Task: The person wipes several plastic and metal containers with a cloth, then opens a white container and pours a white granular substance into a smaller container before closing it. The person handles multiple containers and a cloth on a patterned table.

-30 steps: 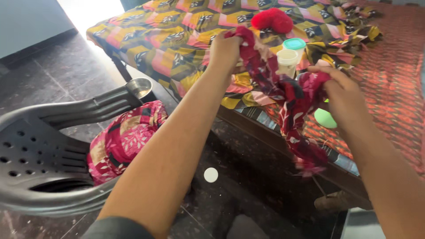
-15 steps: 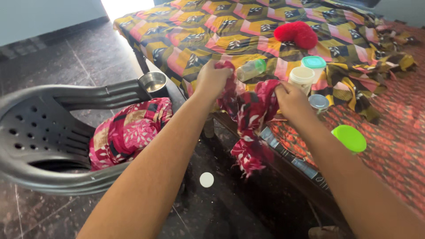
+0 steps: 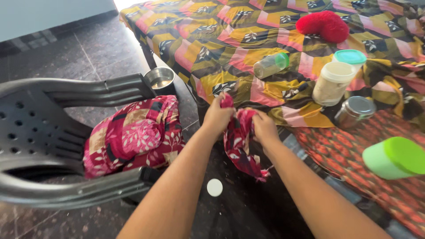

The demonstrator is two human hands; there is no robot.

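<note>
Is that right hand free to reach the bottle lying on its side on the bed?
Probably not at once: the right hand is gripping the red patterned cloth together with the left hand. The path to the bottle itself looks open, with only the bedspread between.

Setting: probably a home bedroom. Bed point(image 3: 265, 57) with patterned sheet, plastic chair point(image 3: 53, 132), dark tiled floor point(image 3: 66, 53), household jars point(image 3: 332, 84).
</note>
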